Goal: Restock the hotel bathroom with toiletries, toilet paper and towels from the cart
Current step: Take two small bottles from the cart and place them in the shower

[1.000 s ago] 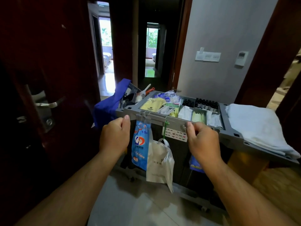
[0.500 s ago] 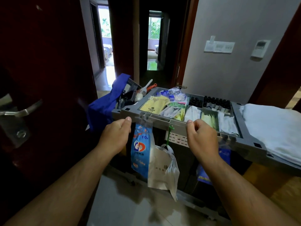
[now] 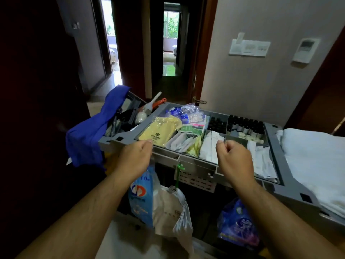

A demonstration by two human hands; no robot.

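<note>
Hallway: dark wood doors on your left, a pale wall with a switch panel [image 3: 249, 47] and a thermostat [image 3: 305, 50] on your right, daylight through the doorways ahead.
Cart: the grey cart [image 3: 201, 166] stands right in front of you, its top tray split into compartments.
Left hand: your left hand [image 3: 134, 159] is at the near rim of the tray, fingers curled loosely; you cannot tell whether it grips the rim.
Right hand: your right hand [image 3: 234, 159] hovers over the near rim, fingers curled into a loose fist, with nothing visible in it.
Toiletries: yellow packet [image 3: 158, 133] in the left compartment, white sachets [image 3: 211, 146] in the middle, small dark bottles [image 3: 242, 124] at the back.
Towels: white towels [image 3: 315, 156] lie on the cart's right end.
Extras: blue cloth [image 3: 89, 139] draped over the left end; bags [image 3: 168, 204] hang below the tray.
</note>
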